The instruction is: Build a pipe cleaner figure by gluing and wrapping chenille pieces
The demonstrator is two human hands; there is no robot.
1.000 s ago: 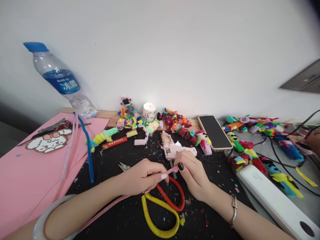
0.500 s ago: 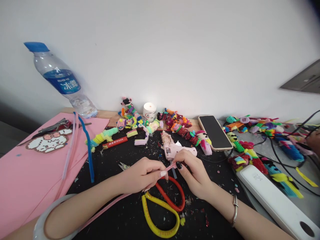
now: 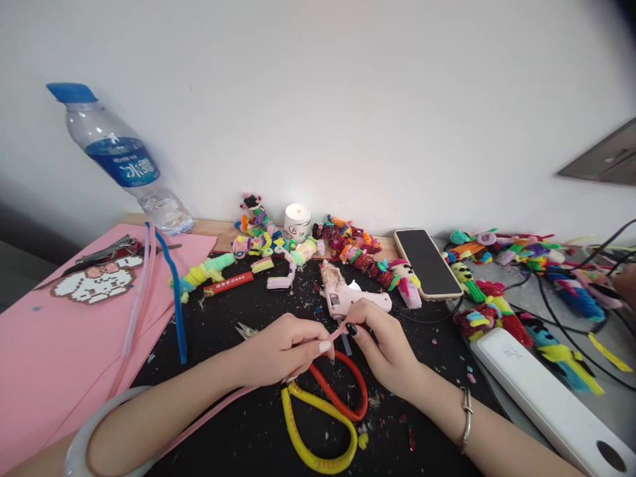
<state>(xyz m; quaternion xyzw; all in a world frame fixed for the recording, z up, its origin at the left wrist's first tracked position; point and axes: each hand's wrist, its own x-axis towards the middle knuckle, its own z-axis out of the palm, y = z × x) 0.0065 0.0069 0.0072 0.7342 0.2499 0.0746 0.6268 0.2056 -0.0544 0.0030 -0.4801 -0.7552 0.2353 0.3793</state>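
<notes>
- Head view, only one camera: left hand (image 3: pixel 278 348) and right hand (image 3: pixel 385 344) meet over the middle of the black tabletop (image 3: pixel 248 424).
- Left hand – fingers curled shut, thumb and fingertips pinching a pink pipe cleaner (image 3: pixel 213 414) near its end; the rest of it trails back under the left forearm toward the near edge.
- Right hand – thumb and forefinger pinched on the tip of the same pipe cleaner, dark-painted nail on top; other fingers folded loosely. Hands nearly touching at the pinch.
- Directly under the hands: scissors (image 3: pixel 328 414) with one red and one yellow handle loop, lying flat, blades hidden beneath the hands.
- Just behind the right hand: pink glue gun (image 3: pixel 342 295), lying on the tabletop.
- Small snips (image 3: pixel 246 329) just left of the left hand.
- Left side: pink paper sheet (image 3: pixel 54 344) with a blue pipe cleaner (image 3: pixel 173 298) and a pale pink one across it; water bottle (image 3: pixel 122 165) standing at the back.
- Back row along the wall: heap of multicolour pipe-cleaner figures (image 3: pixel 298 248), small white jar (image 3: pixel 297 220), phone (image 3: pixel 427 262) face up.
- Right: white power strip (image 3: pixel 541 397), dark cables, more coloured figures (image 3: pixel 521 285).
- Bangle on left wrist, thin bracelet on right wrist.
</notes>
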